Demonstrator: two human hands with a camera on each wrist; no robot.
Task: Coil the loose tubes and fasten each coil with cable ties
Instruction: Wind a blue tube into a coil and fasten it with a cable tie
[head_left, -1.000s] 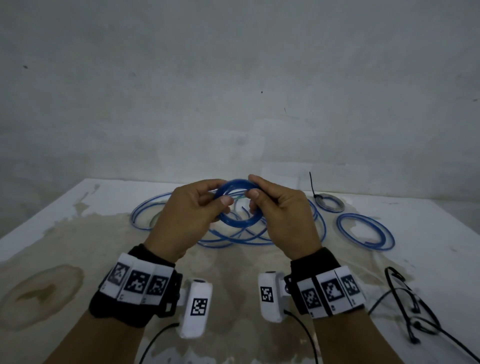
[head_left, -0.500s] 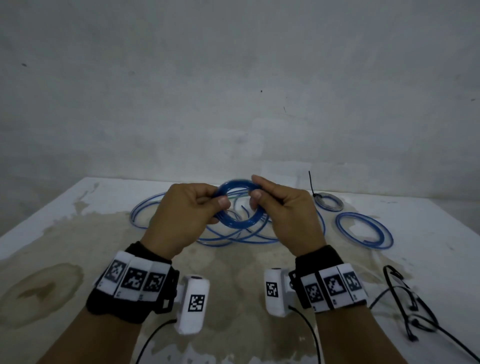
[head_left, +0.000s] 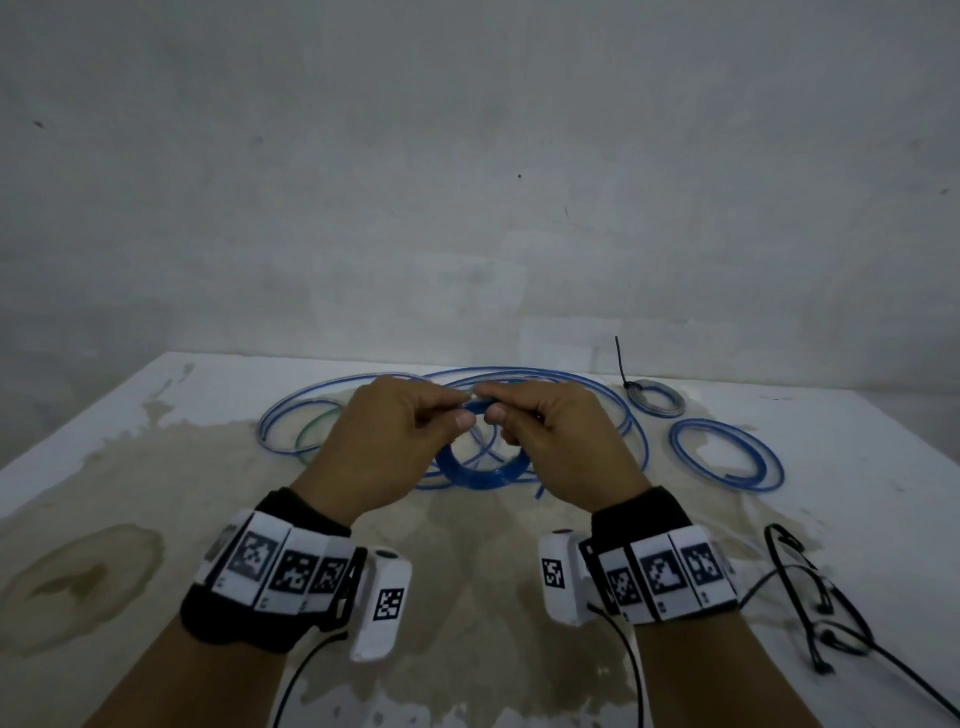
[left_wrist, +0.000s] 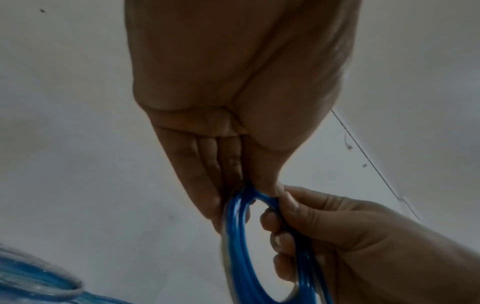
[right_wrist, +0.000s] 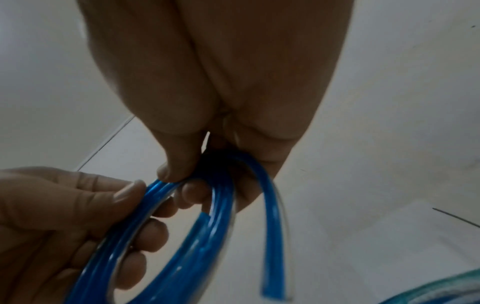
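Note:
A small coil of blue tube (head_left: 480, 470) hangs between both hands above the table. My left hand (head_left: 395, 436) pinches its upper left side with thumb and fingers, and my right hand (head_left: 550, 436) pinches its upper right. The left wrist view shows the blue coil (left_wrist: 235, 236) held by my left hand (left_wrist: 233, 193) with the right hand (left_wrist: 285, 222) beside it. In the right wrist view a loose cut end of the blue coil (right_wrist: 270, 257) hangs free below my right hand (right_wrist: 187, 181). Loose blue tubes (head_left: 571, 379) lie behind on the table.
A grey coil with a black cable tie (head_left: 654, 397) lies at the back right. A loose blue coil (head_left: 727, 454) lies beside it. Black cable ties (head_left: 810, 597) lie at the right front. The white table (head_left: 104, 519) is stained; a wall stands behind.
Both hands have tilted the blue coil from facing the camera to hanging down below the fingers, and the fingertips have come closer together at its top.

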